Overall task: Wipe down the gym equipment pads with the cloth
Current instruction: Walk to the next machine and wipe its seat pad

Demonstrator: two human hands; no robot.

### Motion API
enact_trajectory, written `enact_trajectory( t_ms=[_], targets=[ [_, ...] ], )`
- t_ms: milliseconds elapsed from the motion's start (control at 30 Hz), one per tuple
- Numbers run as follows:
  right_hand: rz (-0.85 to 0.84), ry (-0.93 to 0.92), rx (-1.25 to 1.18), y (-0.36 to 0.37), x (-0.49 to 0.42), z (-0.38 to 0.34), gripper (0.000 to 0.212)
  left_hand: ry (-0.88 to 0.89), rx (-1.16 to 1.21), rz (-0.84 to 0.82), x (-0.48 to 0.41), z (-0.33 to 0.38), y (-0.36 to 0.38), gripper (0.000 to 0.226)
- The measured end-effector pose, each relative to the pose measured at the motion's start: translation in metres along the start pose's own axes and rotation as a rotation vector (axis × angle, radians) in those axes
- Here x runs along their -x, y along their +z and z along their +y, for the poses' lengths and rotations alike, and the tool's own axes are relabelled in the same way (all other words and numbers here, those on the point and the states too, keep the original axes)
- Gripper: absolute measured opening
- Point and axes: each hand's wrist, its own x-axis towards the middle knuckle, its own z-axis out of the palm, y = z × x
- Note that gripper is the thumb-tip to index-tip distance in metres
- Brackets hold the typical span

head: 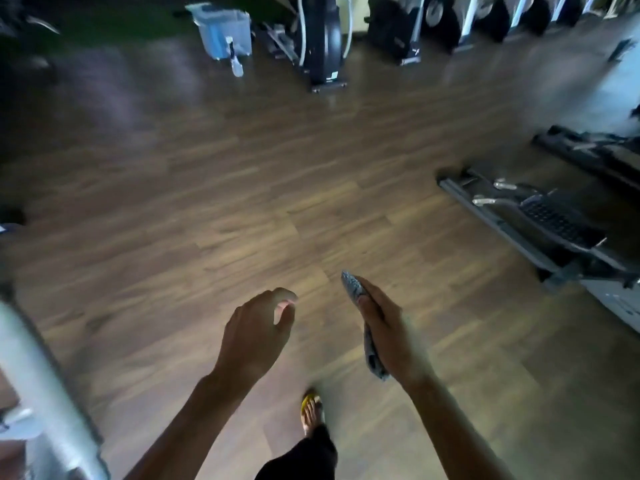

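Head view looked down over both my hands above a brown wood-plank floor point(242, 188), and much of the picture was blurred. My right hand point(388, 330) gripped the cloth point(356, 288), its fingers curled round the grey, speckled fabric; one end stuck up past my fingertips and the other hung below the heel of the hand, near the wrist. My left hand point(258, 327) held nothing, with its fingers loosely curled and the thumb close to the forefinger. The two hands were near each other but apart. Below and between them my foot point(311, 412) stood on the floor in a yellow sandal, with a black trouser leg point(304, 455) under it. To my right lay a low exercise machine point(502, 220) with a grey rail and a dark ribbed pedal point(550, 216), well apart from the cloth. Far across the floor stood a pale blue bucket point(221, 27), and just beside it a dark upright exercise machine point(323, 39); more machines lined the top edge, too blurred to tell apart. A pale grey bar point(45, 372) crossed the lower left corner.
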Motion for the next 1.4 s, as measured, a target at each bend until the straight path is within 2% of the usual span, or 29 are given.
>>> enact_trajectory(
  t_ms=[100,267,433,667,1000,1200,1400],
  targets=[
    [-0.035,-0.066,0.052,0.018,-0.085,-0.024,0.033,-0.007,0.06,0.075,-0.075,0.002,-0.035,0.016],
    [-0.129,-0.099,0.051,0.054,-0.211,-0.065,0.032,-0.069,0.109,0.124,-0.178,-0.02,-0.074,0.016],
    [-0.196,-0.138,0.087,0.115,-0.362,-0.09,0.031,-0.179,0.169,0.211,-0.3,-0.068,-0.101,0.016],
    [-0.397,-0.216,0.08,0.22,-0.559,-0.159,0.032,-0.344,0.179,0.336,-0.463,-0.148,-0.169,0.016],
    [-0.691,-0.289,0.159,0.431,-0.755,-0.252,0.031,-0.596,0.161,0.553,-0.614,-0.285,-0.287,0.016],
    [-0.702,-0.333,0.158,0.557,-0.838,-0.306,0.035,-0.563,0.199,0.571,-0.704,-0.389,-0.358,0.023],
    [-0.696,-0.309,0.131,0.667,-0.934,-0.371,0.034,-0.523,0.188,0.536,-0.81,-0.48,-0.45,0.016]
  ],
)
